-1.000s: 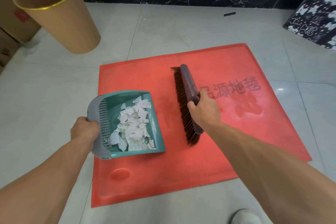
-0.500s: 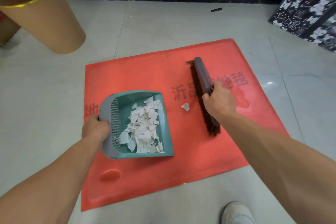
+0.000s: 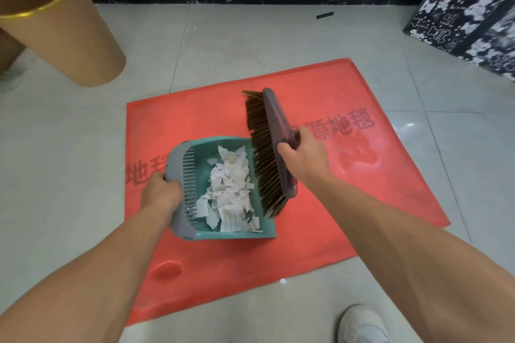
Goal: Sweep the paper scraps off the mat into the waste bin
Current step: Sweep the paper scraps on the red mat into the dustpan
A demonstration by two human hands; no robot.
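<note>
A teal dustpan (image 3: 220, 234) with a grey back rests on the red mat (image 3: 348, 203). White paper scraps (image 3: 230, 192) are piled inside it. My left hand (image 3: 160, 193) grips the dustpan's grey rear edge. My right hand (image 3: 302, 159) grips a brush (image 3: 269, 147) with a purple back and brown bristles. The bristles lie along the dustpan's open right lip. A tan waste bin (image 3: 55, 28) with a gold rim stands on the floor at the far left, well apart from the mat.
Pale floor tiles (image 3: 250, 44) surround the mat. A black-and-white patterned box (image 3: 471, 11) stands at the far right. A small dark object (image 3: 325, 15) lies near the black skirting. My white shoe (image 3: 362, 326) shows at the bottom edge.
The brush has swept left across the mat to the dustpan's lip. The loose scrap that lay beside the brush is no longer on the mat. My left hand kept the dustpan in place.
</note>
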